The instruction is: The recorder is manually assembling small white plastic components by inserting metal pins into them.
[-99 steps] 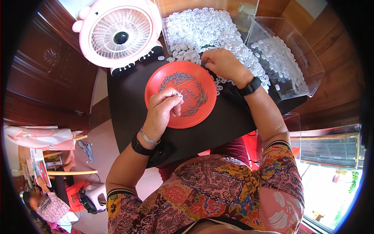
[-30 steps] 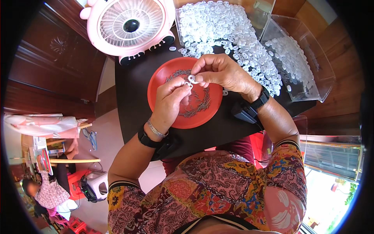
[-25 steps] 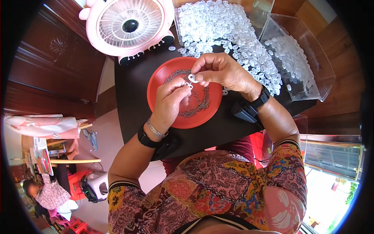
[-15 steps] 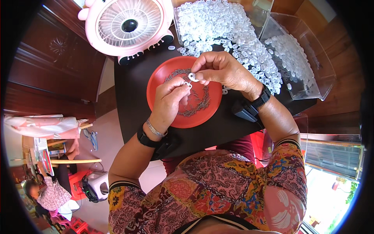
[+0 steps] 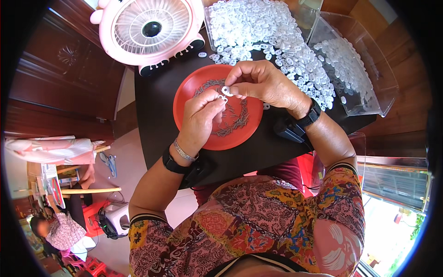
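Observation:
Over a red round plate [image 5: 181, 106], both hands work close together. My left hand [image 5: 199, 117] pinches a small white plastic piece with a ring-like end [image 5: 223, 99] between thumb and fingertips. My right hand [image 5: 270, 85] grips a white oval plastic piece with a hole [image 5: 226, 91] between thumb and forefinger, just above the left one. The two pieces are touching or nearly so; I cannot tell which. Thin grey screw-like pins [image 5: 240, 122] lie in a loose ring on the plate, partly hidden by my hands.
A large heap of white oval pieces [image 5: 258, 25] spreads across the dark table [image 5: 154, 106]. A clear plastic bin [image 5: 369, 104] with more pieces stands at right. A pink fan [image 5: 108, 39] stands at back left. Another person [image 5: 67, 233] is at far lower left.
The right hand's white oval piece has shifted very slightly left, toward the left hand's piece. Both grips stay the same. The other person at lower left has moved a little.

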{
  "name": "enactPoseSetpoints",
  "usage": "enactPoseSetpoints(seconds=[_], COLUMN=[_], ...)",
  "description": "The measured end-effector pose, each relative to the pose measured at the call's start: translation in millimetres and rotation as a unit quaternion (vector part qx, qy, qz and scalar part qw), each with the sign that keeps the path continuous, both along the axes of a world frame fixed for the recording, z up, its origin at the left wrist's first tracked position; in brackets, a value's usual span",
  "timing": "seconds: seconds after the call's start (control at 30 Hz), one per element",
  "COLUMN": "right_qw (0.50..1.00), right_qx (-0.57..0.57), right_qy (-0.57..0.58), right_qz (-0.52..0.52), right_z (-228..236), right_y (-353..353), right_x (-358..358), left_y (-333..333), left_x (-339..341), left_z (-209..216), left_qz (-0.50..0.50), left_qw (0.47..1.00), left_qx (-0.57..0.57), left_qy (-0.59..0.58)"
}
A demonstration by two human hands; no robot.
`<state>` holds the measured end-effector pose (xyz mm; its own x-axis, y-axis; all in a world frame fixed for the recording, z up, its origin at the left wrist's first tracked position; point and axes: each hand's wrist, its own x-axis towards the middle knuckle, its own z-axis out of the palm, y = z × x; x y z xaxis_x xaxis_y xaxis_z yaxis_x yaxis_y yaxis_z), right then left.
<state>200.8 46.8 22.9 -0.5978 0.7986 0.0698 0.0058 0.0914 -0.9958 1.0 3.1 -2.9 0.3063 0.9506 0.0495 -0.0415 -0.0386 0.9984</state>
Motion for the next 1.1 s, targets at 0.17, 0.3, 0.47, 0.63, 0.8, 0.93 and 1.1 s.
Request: enactPoseSetpoints(seconds=[0.17,0.3,0.47,0.63,0.8,0.93,1.1], right_qw=[1.000,0.999,0.999,0.998,0.988,0.946,0.875], right_qx=[0.010,0.034,0.037,0.056,0.145,0.299,0.442], right_qy=[-0.005,-0.036,-0.018,-0.018,-0.040,-0.125,-0.177], right_qz=[-0.003,0.011,0.006,-0.001,0.018,-0.025,-0.083], right_z=[-3,1,-1,-1,-5,2,-6], right_y=[-1,-4,-6,-6,-7,-15,-23], right_x=[-1,-4,-6,-6,-9,-13,-22], left_y=[-3,-4,-6,-3,-2,-3,-7], left_x=[1,2,4,4,2,3,5], left_z=[4,3,2,-1,-5,-1,0], left_qz=[-0.002,0.001,0.019,0.010,-0.006,0.030,0.045], left_qw=[0.999,0.999,0.999,1.000,0.999,0.997,0.994], left_qx=[0.003,0.014,0.017,0.004,-0.015,-0.049,-0.072], left_qy=[0.046,0.045,0.040,0.002,-0.027,-0.056,-0.068])
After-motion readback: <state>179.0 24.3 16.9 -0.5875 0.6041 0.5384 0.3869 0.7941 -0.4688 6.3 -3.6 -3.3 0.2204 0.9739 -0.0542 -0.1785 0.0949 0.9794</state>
